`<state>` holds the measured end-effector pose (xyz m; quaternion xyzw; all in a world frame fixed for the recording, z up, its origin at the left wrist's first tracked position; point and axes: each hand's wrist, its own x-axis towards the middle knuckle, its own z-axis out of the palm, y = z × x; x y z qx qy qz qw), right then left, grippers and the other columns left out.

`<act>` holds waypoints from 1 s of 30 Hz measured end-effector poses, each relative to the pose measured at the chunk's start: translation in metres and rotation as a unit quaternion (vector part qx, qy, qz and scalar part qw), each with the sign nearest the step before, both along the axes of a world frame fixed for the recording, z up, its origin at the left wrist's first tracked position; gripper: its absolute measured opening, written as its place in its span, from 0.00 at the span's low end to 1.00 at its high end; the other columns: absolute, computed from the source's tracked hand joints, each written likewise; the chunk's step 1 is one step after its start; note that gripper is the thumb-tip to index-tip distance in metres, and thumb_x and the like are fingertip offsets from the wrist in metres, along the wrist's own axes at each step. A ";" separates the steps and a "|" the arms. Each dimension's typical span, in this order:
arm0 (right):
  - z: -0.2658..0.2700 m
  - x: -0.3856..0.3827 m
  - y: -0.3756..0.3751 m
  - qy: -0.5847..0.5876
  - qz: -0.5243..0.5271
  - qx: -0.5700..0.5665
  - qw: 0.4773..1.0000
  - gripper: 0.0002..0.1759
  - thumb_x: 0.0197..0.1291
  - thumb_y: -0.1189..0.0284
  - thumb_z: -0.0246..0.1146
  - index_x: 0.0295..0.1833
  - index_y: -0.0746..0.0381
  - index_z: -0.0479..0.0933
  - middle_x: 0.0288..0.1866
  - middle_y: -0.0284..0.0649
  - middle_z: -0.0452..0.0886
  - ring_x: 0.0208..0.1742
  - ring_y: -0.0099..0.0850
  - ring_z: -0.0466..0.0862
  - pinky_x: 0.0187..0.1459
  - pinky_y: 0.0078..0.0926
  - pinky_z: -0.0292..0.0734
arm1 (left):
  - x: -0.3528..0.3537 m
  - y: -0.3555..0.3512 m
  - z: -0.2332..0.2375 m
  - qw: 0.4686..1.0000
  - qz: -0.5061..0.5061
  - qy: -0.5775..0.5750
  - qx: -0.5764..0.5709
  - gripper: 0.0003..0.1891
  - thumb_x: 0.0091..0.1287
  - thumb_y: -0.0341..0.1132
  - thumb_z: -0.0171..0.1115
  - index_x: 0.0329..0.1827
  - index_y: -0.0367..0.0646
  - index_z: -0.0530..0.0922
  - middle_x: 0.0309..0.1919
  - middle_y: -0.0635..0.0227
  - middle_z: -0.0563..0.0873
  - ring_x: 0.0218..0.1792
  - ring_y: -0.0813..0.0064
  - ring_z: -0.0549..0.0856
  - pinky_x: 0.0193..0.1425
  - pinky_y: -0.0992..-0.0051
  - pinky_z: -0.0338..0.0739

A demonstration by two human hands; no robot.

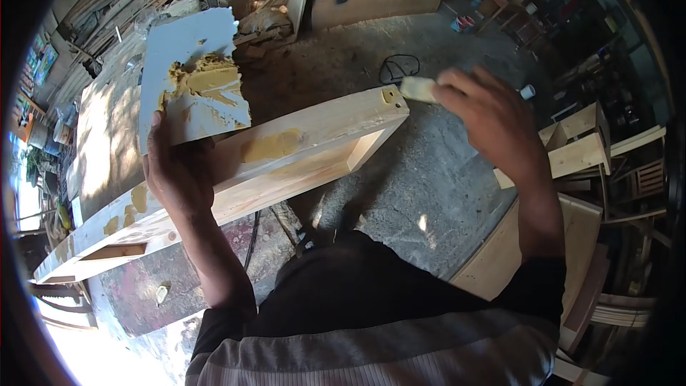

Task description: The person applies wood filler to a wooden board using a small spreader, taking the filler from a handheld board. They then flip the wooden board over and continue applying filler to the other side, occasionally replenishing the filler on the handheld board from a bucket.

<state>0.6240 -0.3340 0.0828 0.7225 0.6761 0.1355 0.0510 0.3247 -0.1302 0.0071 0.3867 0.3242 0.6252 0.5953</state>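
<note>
My left hand [180, 180] is closed on the lower edge of a thin white board [166, 43], its thumb on top. Yellow-brown wood putty [209, 80] is heaped and smeared over the board. In my right hand [493, 125] is a pale, putty-smeared scraper [417, 89], pinched between the fingers. Its blade end is right at the far right corner of a long wooden frame [336, 123]. Putty with small dark holes marks that corner, and a wider putty patch [271, 145] lies along the frame's edge by my left hand. More patches show toward its left end.
A stained workbench top [153, 297] lies under the frame at left. Wooden box pieces [572, 150] and a large panel [493, 254] stand at right. A black cable loop [399, 68] lies on the concrete floor [429, 171]. Scrap wood is piled at the back.
</note>
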 end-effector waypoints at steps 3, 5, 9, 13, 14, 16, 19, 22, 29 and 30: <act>0.000 0.003 0.017 0.027 0.105 0.060 0.992 0.17 0.57 0.87 0.57 0.49 0.60 0.81 0.50 0.33 0.80 0.49 0.36 0.80 0.48 0.36 0.80 | 0.005 -0.001 0.001 1.000 0.011 0.004 -0.006 0.25 0.72 0.48 0.64 0.56 0.29 0.79 0.36 0.57 0.87 0.27 0.70 0.85 0.31 0.74 0.80; -0.006 0.005 0.021 0.014 0.112 -0.026 0.993 0.15 0.55 0.86 0.58 0.45 0.61 0.81 0.49 0.34 0.80 0.49 0.37 0.80 0.48 0.37 0.80 | 0.002 0.001 -0.001 1.000 0.021 0.014 -0.008 0.25 0.72 0.47 0.63 0.58 0.30 0.78 0.40 0.57 0.87 0.31 0.69 0.86 0.34 0.73 0.80; 0.015 0.015 0.019 -0.045 0.103 -0.043 0.993 0.15 0.53 0.87 0.58 0.44 0.61 0.80 0.47 0.35 0.79 0.49 0.38 0.80 0.49 0.38 0.80 | -0.001 0.003 -0.005 1.000 -0.012 0.009 0.003 0.26 0.75 0.45 0.57 0.65 0.29 0.75 0.51 0.54 0.85 0.45 0.65 0.87 0.43 0.69 0.81; 0.019 0.020 0.023 -0.035 0.145 -0.008 0.989 0.11 0.55 0.82 0.59 0.43 0.60 0.80 0.42 0.37 0.78 0.46 0.39 0.80 0.49 0.39 0.79 | -0.004 0.007 -0.010 0.999 -0.046 0.004 -0.015 0.27 0.74 0.45 0.58 0.66 0.31 0.74 0.53 0.58 0.84 0.52 0.66 0.85 0.58 0.67 0.78; 0.027 0.019 0.026 -0.090 0.087 -0.041 0.991 0.18 0.53 0.88 0.57 0.47 0.61 0.81 0.46 0.36 0.81 0.47 0.41 0.80 0.49 0.38 0.80 | -0.002 0.003 -0.004 0.999 -0.044 0.006 -0.029 0.26 0.74 0.46 0.58 0.65 0.31 0.74 0.51 0.59 0.84 0.50 0.67 0.85 0.55 0.68 0.78; 0.033 -0.002 0.042 -0.016 0.154 0.038 0.987 0.19 0.53 0.87 0.58 0.49 0.60 0.82 0.47 0.36 0.82 0.46 0.41 0.81 0.48 0.38 0.80 | 0.001 -0.007 0.004 0.997 -0.058 0.040 -0.043 0.26 0.73 0.46 0.59 0.62 0.31 0.76 0.46 0.60 0.85 0.43 0.70 0.86 0.46 0.71 0.79; 0.045 -0.037 0.057 0.047 0.220 0.126 0.966 0.23 0.53 0.83 0.61 0.56 0.58 0.83 0.50 0.36 0.83 0.45 0.39 0.82 0.46 0.37 0.82 | 0.013 -0.015 0.011 0.993 -0.090 0.082 0.008 0.25 0.72 0.46 0.60 0.59 0.30 0.77 0.37 0.61 0.85 0.33 0.74 0.84 0.32 0.75 0.74; 0.048 -0.056 0.066 -0.030 0.251 0.184 0.950 0.19 0.54 0.77 0.62 0.53 0.57 0.84 0.51 0.32 0.83 0.46 0.33 0.82 0.48 0.33 0.82 | 0.024 -0.025 0.017 0.992 -0.078 0.097 0.012 0.22 0.72 0.45 0.60 0.56 0.32 0.78 0.35 0.63 0.83 0.31 0.75 0.82 0.30 0.75 0.73; 0.027 -0.039 0.066 -0.115 0.240 0.118 0.957 0.08 0.54 0.74 0.64 0.41 0.56 0.82 0.41 0.30 0.78 0.45 0.29 0.80 0.48 0.28 0.79 | 0.022 -0.019 0.017 1.000 -0.001 0.008 0.030 0.22 0.75 0.43 0.59 0.57 0.29 0.79 0.43 0.57 0.85 0.36 0.73 0.85 0.31 0.73 0.79; 0.018 -0.029 0.061 -0.105 0.227 0.090 0.964 0.09 0.54 0.75 0.64 0.42 0.57 0.82 0.41 0.31 0.78 0.45 0.30 0.81 0.48 0.29 0.79 | 0.009 -0.006 0.003 0.983 0.075 0.102 0.133 0.23 0.74 0.44 0.59 0.57 0.29 0.79 0.46 0.55 0.85 0.40 0.71 0.86 0.33 0.71 0.79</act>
